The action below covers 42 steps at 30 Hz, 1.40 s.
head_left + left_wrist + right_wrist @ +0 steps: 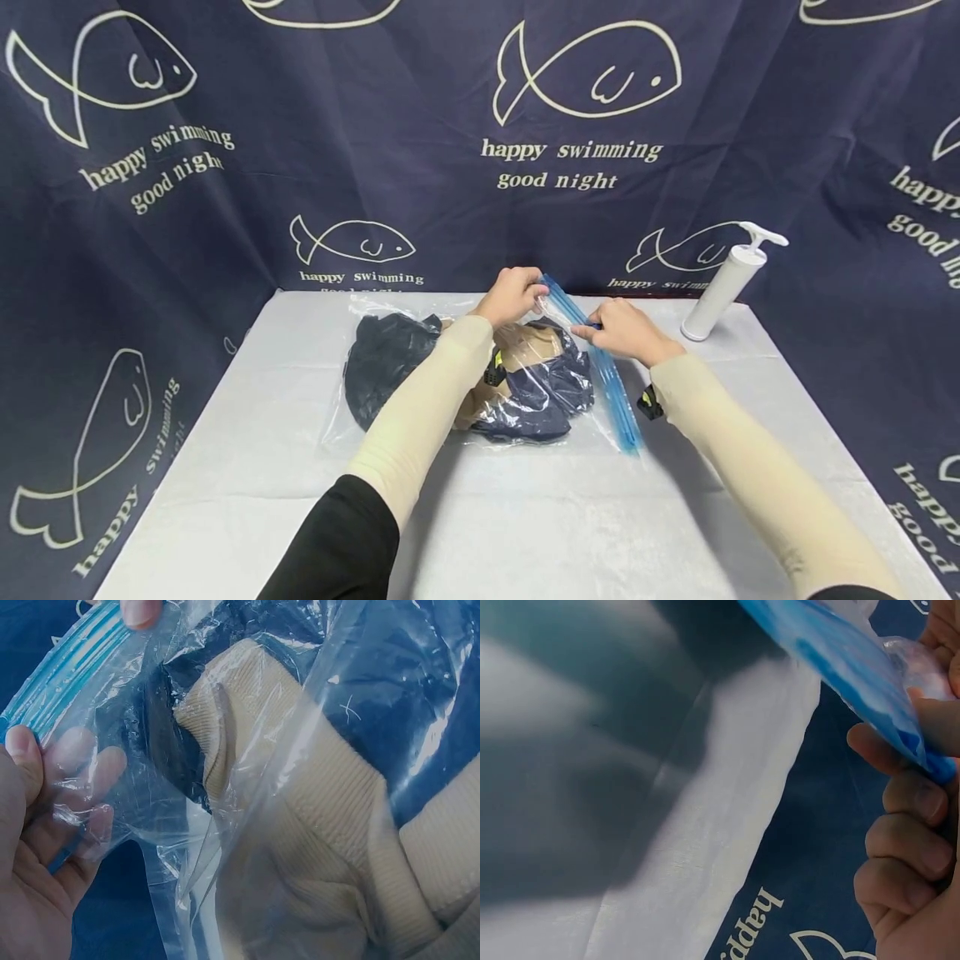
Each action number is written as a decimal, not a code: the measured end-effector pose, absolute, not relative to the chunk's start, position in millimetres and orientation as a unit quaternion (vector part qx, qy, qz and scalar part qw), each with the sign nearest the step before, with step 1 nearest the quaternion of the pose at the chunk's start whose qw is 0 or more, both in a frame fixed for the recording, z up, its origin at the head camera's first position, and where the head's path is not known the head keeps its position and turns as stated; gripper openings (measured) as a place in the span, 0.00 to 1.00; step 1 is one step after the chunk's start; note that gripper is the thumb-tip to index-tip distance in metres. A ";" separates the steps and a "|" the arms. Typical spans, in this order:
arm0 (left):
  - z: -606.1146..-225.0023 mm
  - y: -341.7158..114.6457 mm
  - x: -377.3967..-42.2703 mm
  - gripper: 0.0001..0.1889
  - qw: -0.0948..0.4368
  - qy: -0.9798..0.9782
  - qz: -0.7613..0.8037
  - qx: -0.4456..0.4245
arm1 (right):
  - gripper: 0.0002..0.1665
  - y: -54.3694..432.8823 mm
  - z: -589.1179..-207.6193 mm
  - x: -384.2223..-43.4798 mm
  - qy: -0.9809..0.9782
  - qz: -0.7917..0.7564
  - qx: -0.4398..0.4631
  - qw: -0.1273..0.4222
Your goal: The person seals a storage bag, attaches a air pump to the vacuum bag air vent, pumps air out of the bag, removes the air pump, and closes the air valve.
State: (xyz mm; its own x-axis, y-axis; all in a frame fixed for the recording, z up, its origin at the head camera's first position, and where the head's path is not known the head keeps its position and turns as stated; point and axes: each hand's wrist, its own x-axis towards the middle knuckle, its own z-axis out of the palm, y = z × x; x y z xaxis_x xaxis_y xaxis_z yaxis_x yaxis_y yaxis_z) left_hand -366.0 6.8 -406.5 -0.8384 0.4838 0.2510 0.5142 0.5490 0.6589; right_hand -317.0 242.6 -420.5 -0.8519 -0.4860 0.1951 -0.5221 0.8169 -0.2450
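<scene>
A clear plastic bag (600, 421) lies in the middle of the table (517, 525). It is thin, crinkly and shiny. A flat blue strip (615, 393) with long ridges runs down its right side, from 1 o'clock to 4 o'clock.

The left hand (516, 293) is at the bag's 1 o'clock corner. It pinches the plastic by the top end of the strip, and some of its fingers show through. The right hand (628, 332) is at 2 o'clock. Its thumb and first finger pinch the blue strip, and the other fingers are curled up.

Inside the bag are soft, lumpy clothes. A round black bundle (384, 362) sits toward 9 o'clock, dark blue cloth (528, 404) toward 4 o'clock, and tan cloth (322, 787) with tiny ribs shows by the dark blue.

A white pump (720, 292) stands at 2 o'clock on the table, tilted in the head view. It is a smooth tube with a T-shaped handle. Both arms wear tan sleeves (427, 417). The dark blue curtain (435, 108) at 12 o'clock has wrinkles and pale fish drawn in lines.
</scene>
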 end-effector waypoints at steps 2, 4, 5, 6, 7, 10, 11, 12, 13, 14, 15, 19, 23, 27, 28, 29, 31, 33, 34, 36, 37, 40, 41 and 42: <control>-405.8 5.8 -366.5 0.10 0.018 -0.876 -0.387 -0.285 | 0.34 243.8 -421.3 -314.8 -0.950 0.147 0.266 0.064; -404.9 4.9 -367.1 0.10 0.023 -0.874 -0.392 -0.287 | 0.35 244.7 -421.2 -313.0 -0.951 0.146 0.266 0.066; -404.5 4.4 -367.7 0.10 0.025 -0.873 -0.393 -0.288 | 0.35 245.1 -420.9 -312.1 -0.951 0.143 0.265 0.066; -404.4 4.1 -368.3 0.11 0.029 -0.872 -0.394 -0.289 | 0.35 245.5 -420.5 -311.2 -0.952 0.141 0.264 0.064; -404.1 3.6 -368.7 0.11 0.031 -0.872 -0.394 -0.290 | 0.35 245.9 -420.6 -310.6 -0.953 0.138 0.263 0.063; -405.0 2.0 -370.6 0.13 0.030 -0.871 -0.395 -0.290 | 0.34 246.6 -421.2 -307.9 -0.955 0.136 0.258 0.058; -405.5 1.3 -371.2 0.14 0.030 -0.871 -0.396 -0.289 | 0.34 246.9 -422.0 -306.8 -0.955 0.137 0.257 0.057; -405.7 0.3 -371.3 0.14 0.028 -0.871 -0.396 -0.288 | 0.34 247.2 -423.3 -305.6 -0.955 0.138 0.256 0.055; -405.8 -0.7 -371.2 0.15 0.025 -0.871 -0.398 -0.286 | 0.34 247.5 -424.8 -304.2 -0.955 0.139 0.255 0.052; -406.0 -1.6 -371.2 0.16 0.024 -0.872 -0.399 -0.283 | 0.34 248.1 -426.6 -302.8 -0.955 0.142 0.254 0.050; -406.4 -2.5 -371.5 0.16 0.025 -0.872 -0.399 -0.282 | 0.35 248.6 -428.5 -301.1 -0.955 0.145 0.253 0.048; -405.9 -6.1 -371.8 0.17 0.029 -0.870 -0.403 -0.281 | 0.36 251.3 -435.2 -295.1 -0.954 0.158 0.250 0.051; -405.8 -10.4 -373.9 0.15 0.031 -0.868 -0.412 -0.275 | 0.36 253.0 -439.1 -288.7 -0.955 0.168 0.241 0.044; -408.7 -15.4 -377.3 0.13 0.028 -0.866 -0.430 -0.254 | 0.36 254.4 -443.3 -282.9 -0.955 0.183 0.231 0.025; -409.4 -16.4 -377.6 0.13 0.025 -0.866 -0.433 -0.250 | 0.36 255.0 -444.8 -281.6 -0.955 0.188 0.229 0.019; -410.3 -17.0 -377.6 0.13 0.024 -0.867 -0.431 -0.249 | 0.36 255.8 -446.4 -280.4 -0.954 0.196 0.225 0.012; -411.0 -17.1 -376.9 0.13 0.023 -0.866 -0.432 -0.250 | 0.35 258.6 -449.8 -277.9 -0.953 0.210 0.218 -0.002; -410.6 -16.0 -375.9 0.12 0.023 -0.866 -0.429 -0.256 | 0.34 262.0 -453.1 -275.6 -0.951 0.225 0.212 -0.015; -409.9 -15.2 -375.6 0.12 0.024 -0.866 -0.428 -0.259 | 0.33 263.7 -454.1 -274.7 -0.949 0.235 0.208 -0.020; -407.3 -13.9 -374.4 0.11 0.026 -0.868 -0.421 -0.263 | 0.31 266.8 -455.9 -272.4 -0.946 0.250 0.204 -0.025; -405.8 -13.7 -373.5 0.10 0.022 -0.868 -0.420 -0.265 | 0.30 268.1 -456.9 -271.5 -0.944 0.258 0.202 -0.027; -402.4 -14.5 -371.4 0.10 0.016 -0.869 -0.416 -0.268 | 0.27 269.7 -458.4 -268.0 -0.938 0.286 0.192 -0.036; -402.2 -15.3 -370.4 0.09 0.012 -0.869 -0.416 -0.269 | 0.26 269.4 -458.9 -266.6 -0.937 0.293 0.188 -0.037; -402.2 -16.0 -369.9 0.09 0.008 -0.867 -0.420 -0.270 | 0.25 268.9 -459.7 -266.0 -0.935 0.300 0.186 -0.035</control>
State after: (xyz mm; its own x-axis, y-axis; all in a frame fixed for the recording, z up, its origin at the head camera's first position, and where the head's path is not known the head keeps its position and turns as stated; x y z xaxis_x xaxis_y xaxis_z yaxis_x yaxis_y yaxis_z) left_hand -369.9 -16.0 -402.2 -0.8544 0.4607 0.2405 0.4744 0.5025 0.7228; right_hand -266.0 268.9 -459.7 -0.9285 -0.3684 0.0463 -0.3264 0.7507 -0.5744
